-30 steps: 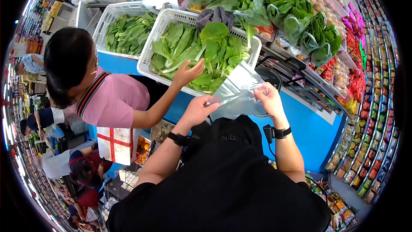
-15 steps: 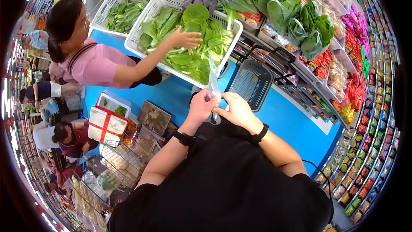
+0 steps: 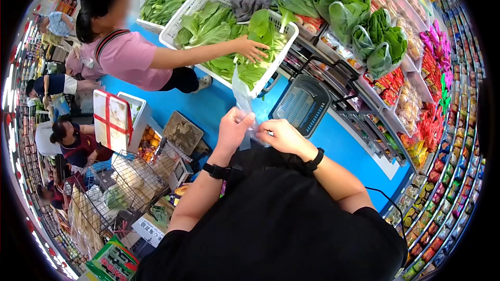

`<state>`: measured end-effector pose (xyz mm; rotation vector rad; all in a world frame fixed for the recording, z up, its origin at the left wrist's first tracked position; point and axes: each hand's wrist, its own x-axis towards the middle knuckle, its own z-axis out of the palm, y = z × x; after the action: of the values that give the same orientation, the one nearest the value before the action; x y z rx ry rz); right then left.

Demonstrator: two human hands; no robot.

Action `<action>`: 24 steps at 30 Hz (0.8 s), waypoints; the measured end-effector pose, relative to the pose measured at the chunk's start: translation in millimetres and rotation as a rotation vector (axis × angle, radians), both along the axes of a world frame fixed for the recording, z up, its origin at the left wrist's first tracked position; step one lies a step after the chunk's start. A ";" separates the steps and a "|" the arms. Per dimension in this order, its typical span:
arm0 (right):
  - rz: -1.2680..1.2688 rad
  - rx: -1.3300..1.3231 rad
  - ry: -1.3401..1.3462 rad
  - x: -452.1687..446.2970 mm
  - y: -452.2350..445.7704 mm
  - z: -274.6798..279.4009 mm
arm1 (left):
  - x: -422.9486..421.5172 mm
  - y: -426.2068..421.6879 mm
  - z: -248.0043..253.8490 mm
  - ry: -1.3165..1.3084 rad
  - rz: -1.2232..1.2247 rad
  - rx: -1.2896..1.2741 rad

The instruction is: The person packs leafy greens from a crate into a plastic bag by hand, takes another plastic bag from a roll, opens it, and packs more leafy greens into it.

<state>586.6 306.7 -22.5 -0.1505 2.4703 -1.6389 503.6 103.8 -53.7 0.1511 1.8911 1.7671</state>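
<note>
My left hand (image 3: 234, 131) is closed round a clear plastic bag (image 3: 241, 91), which stands up narrow and gathered above the fingers. Close to its right, my right hand (image 3: 281, 136) has its fingers closed on the lower part of the same bag. Beyond the bag is a white crate (image 3: 172, 32) of leafy greens (image 3: 211, 28), with a dark grey cloth (image 3: 251, 4) at its far edge. Another person's hand (image 3: 251, 48) reaches over the greens from the left, fingers spread, apart from my hands.
A dark shopping basket (image 3: 303, 105) stands on the blue floor (image 3: 208, 106) to the right. Bagged lettuce (image 3: 385, 47) lines the right-hand shelves. At left are a person in pink (image 3: 125, 57), a white foam box (image 3: 112, 119) and a wire cart (image 3: 122, 187).
Since a second ago, my hands have come together and the spread bag has become narrow. The other person's hand has moved right over the greens. The view has shifted.
</note>
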 end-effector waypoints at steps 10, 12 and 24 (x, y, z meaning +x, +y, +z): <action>-0.589 -0.450 -0.271 -17.8 11.5 -34.0 | 0.4 -18.4 0.2 -0.406 -0.002 0.067; -0.435 -0.335 -0.274 -19.0 8.6 -25.7 | 2.7 -17.6 3.0 -0.273 -0.101 0.046; -0.195 -0.233 -0.270 -13.5 -15.4 -5.3 | 11.0 -24.4 3.3 -0.028 -0.139 -0.045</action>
<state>573.1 291.4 -27.8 0.2729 2.1465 -1.8814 514.6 79.4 -50.5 0.2346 1.8526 1.6252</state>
